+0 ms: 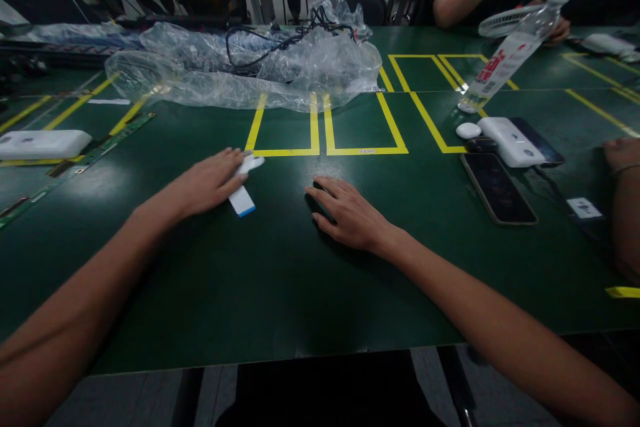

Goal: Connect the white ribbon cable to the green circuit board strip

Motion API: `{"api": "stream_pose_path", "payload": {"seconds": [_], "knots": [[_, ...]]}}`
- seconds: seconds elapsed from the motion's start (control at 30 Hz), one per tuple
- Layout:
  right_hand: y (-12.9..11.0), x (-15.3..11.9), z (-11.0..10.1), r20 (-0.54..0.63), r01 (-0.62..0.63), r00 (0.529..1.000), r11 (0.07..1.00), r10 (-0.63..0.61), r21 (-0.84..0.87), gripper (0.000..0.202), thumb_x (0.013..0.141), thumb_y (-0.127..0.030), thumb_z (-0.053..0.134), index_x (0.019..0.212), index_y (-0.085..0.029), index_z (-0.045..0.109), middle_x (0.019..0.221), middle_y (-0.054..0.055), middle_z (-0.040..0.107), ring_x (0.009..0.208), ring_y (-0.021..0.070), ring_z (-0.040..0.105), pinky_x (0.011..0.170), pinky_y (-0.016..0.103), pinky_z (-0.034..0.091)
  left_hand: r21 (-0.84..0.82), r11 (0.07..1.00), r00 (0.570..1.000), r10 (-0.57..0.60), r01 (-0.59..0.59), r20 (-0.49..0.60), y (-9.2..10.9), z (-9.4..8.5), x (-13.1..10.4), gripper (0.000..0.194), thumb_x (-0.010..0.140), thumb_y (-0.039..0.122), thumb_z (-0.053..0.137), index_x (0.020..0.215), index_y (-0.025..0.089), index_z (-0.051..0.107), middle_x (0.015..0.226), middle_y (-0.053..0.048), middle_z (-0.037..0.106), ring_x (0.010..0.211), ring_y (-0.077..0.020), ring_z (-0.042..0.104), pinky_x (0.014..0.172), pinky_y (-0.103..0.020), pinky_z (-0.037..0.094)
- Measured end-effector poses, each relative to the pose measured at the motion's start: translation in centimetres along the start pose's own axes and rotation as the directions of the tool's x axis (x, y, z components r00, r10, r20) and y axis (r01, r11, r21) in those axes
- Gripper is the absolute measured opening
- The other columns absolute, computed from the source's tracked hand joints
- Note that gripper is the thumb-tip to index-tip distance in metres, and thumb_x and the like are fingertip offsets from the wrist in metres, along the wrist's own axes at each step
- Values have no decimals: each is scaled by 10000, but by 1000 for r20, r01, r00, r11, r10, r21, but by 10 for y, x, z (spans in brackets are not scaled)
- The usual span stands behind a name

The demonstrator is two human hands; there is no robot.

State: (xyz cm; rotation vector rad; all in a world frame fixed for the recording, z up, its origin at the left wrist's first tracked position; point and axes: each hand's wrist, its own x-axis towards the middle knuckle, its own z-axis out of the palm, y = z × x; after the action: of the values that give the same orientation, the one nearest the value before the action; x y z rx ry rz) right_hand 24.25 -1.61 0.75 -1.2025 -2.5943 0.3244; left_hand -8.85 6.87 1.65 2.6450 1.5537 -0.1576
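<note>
The right hand [350, 213] lies on the green table [280, 293], fingers parted and grasping nothing. The left hand [213, 180] lies over the white strip [242, 200], whose blue end points toward the wearer; whether the fingers grip it or only cover it cannot be told. The strip lies on the table, left of the right hand and apart from it. To the right lies a dark-screened phone [499, 188], with a white device [511, 141] and a round white case [469, 131] just beyond it. At far left rests a second white device [44, 145], near a long green board [95, 157]. Beyond the hands run yellow tape outlines [367, 151], partly overlain by clear plastic wrap [320, 67] bearing a black cable [250, 65]. A bottle [510, 57] leans at right, before a seated person.
</note>
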Motion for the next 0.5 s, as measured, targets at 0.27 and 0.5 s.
{"api": "stream_pose_path", "payload": {"seconds": [0.27,0.5], "knots": [[-1,2,5,45,24,999,999,-22,-42,626,1034,-351,462,1591,-81,375,1654,168,396,1548,313,319,1276,548,239,-53,931,932,357,-360,-55,108,10,-14,687,1104,517,226,1655,108,256,1703,-118,210,1592,-241,165,1300,-460,140],[-3,2,-1,103,14,995,998,-8,-57,594,1054,-360,447,1575,-77,406,1664,173,372,1553,318,308,1277,561,232,-93,991,982,78,-95,-170,28,3,0,652,1097,481,256,1557,43,407,1654,-200,307,1552,-299,273,1271,-477,229]]}}
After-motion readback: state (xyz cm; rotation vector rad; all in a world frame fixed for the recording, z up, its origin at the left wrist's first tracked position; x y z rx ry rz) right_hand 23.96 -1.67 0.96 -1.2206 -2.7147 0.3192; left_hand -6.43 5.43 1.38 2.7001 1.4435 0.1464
